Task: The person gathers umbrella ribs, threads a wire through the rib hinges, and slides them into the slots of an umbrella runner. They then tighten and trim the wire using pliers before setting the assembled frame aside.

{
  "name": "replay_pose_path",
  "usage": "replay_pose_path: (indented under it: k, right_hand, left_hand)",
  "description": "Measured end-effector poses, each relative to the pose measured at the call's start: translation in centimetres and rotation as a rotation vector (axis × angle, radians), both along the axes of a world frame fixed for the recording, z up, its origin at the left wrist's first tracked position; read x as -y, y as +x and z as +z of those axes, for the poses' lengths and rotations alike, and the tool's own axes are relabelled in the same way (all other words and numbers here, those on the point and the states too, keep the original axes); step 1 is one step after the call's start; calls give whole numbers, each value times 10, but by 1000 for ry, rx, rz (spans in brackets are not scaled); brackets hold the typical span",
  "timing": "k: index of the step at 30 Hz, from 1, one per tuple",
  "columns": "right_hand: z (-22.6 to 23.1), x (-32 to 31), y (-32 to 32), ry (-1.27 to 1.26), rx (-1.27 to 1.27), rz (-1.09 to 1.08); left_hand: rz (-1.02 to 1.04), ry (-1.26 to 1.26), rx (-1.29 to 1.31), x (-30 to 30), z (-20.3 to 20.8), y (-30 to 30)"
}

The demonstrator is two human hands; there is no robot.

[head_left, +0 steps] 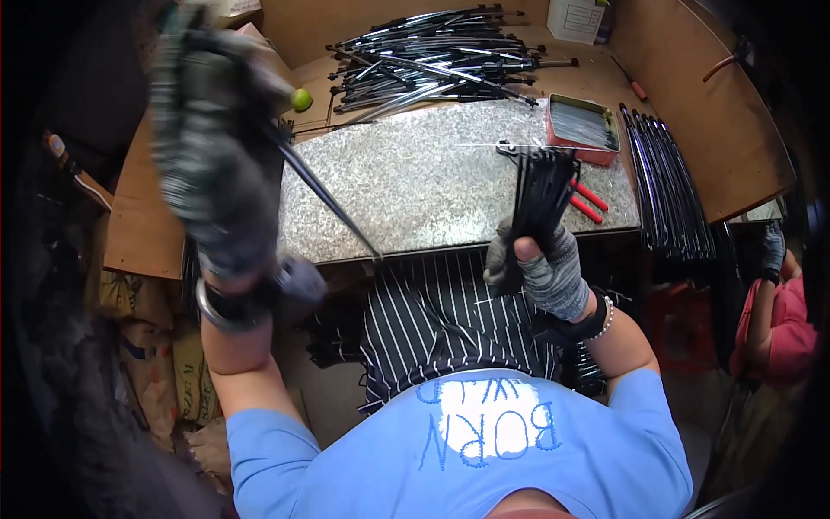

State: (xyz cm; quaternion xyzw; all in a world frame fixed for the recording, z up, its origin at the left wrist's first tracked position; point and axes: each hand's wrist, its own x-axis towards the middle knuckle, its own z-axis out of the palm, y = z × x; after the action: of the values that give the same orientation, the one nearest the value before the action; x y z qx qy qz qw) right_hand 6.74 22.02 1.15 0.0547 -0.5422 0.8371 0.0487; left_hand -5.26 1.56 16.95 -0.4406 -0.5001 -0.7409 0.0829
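Note:
My left hand (207,138), in a grey knit glove with a strap at the wrist, is raised over the left side of the bench and smeared by motion. A thin dark rod (327,197) slants from it down to the bench's front edge; the fingers appear closed around its upper end. At the front right, my right hand (549,272), gloved with a bare thumb tip, is closed around a bundle of thin black pieces (545,190) standing upright. Red-handled pliers (590,201) lie behind that bundle, partly hidden.
Many shiny black and silver rods (432,65) are heaped at the back of the speckled worktop (389,173). A red box (596,156) of clear strips, black rods (666,186) and a screwdriver (638,89) lie right. A lime (301,99) sits back left. A co-worker's gloved hand (774,246) shows far right.

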Motion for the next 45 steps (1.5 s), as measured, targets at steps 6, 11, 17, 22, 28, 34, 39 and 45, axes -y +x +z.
replay_pose_path:
  k: [6,11,17,22,28,34,39,45]
  right_hand:
    - [10,30,3,99,25,110]
    - [7,38,4,173,4,122]
    - [2,40,4,356,-101,75]
    - [12,34,10,89,17,129]
    - [12,39,3,178,-14,103]
    - [14,35,2,257,14,118]
    - [11,33,0,306,73,109]
    - [4,45,-8,442,-249,-127]
  left_hand:
    - [67,-237,257,3,-74,36]
    - [-165,32,434,-8,-86,39]
    - [-258,66,494,-14,-94,41]
    - [-321,176,612,-19,-93,45]
    - [-189,38,490,-25,-95,49]
    - [-18,-85,495,-27,-95,54]
    - [17,57,484,-37,-102,52]
    - [-34,249,527,-51,-104,62]
